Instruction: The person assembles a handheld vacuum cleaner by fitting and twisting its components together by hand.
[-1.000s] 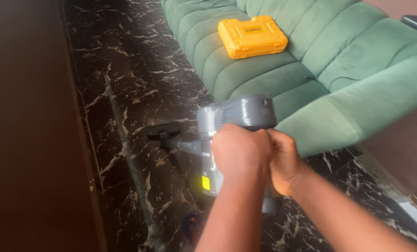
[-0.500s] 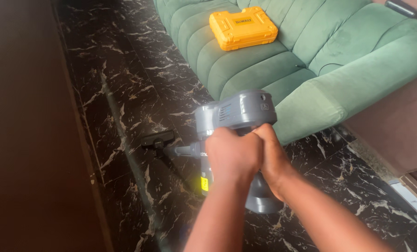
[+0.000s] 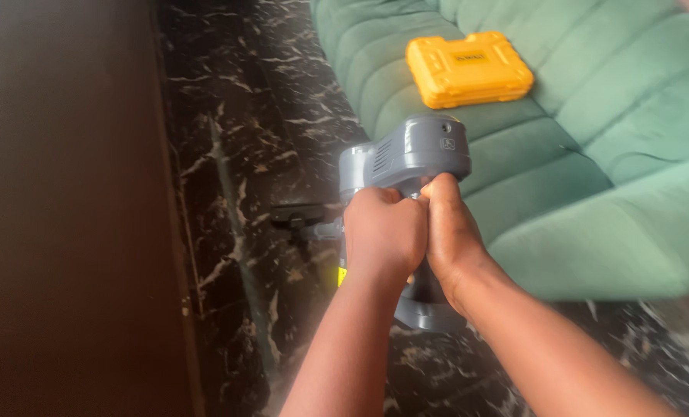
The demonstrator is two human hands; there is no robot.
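I hold a grey stick vacuum cleaner (image 3: 414, 154) in front of me with both hands. My left hand (image 3: 383, 235) is wrapped around its handle from the left. Pressed against it from the right, my right hand (image 3: 451, 232) grips the same handle, thumb up against the motor housing. The vacuum's black floor nozzle (image 3: 302, 216) rests on the black marble floor (image 3: 259, 116) below and to the left of my hands. A small yellow label shows on the body under my left hand.
A green upholstered sofa (image 3: 591, 154) fills the right side, with a yellow plastic tool case (image 3: 468, 68) lying on its seat. A dark brown wooden panel (image 3: 66, 208) runs along the left edge of the floor.
The view has shifted, so the vacuum and my hands sit higher and more to the right of the picture. Both hands keep their grip on the handle.
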